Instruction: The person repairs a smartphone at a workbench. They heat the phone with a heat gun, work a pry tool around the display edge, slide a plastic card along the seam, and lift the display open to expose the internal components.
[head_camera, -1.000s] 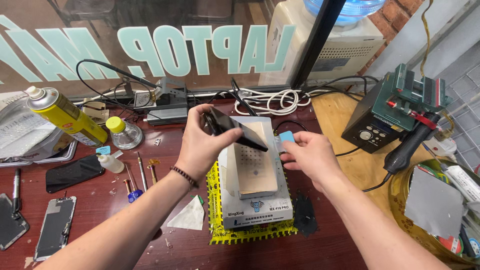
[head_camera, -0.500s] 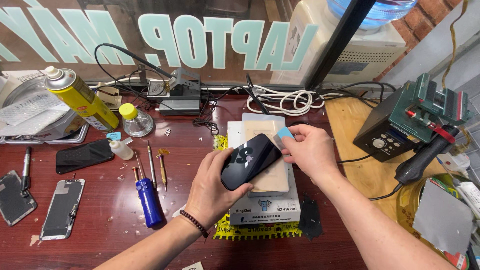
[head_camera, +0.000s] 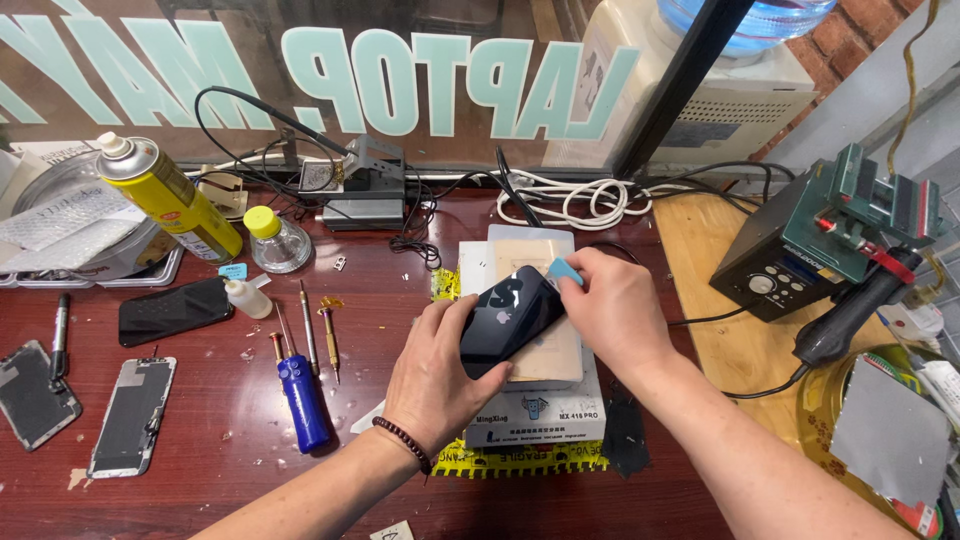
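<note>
Phone (head_camera: 510, 318) lower now, front face hidden.

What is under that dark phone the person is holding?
Under the dark phone lies a tan pad on a white machine. The phone and left hand hide part of it.

Left hand (head_camera: 440, 375) curled in grip, right hand (head_camera: 612, 310) pinching.

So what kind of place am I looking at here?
Most likely a phone repair bench. The left hand holds a dark phone on a heating plate unit, bare phone screens lie beside screwdrivers, and a hot-air rework station stands to the right.
</note>
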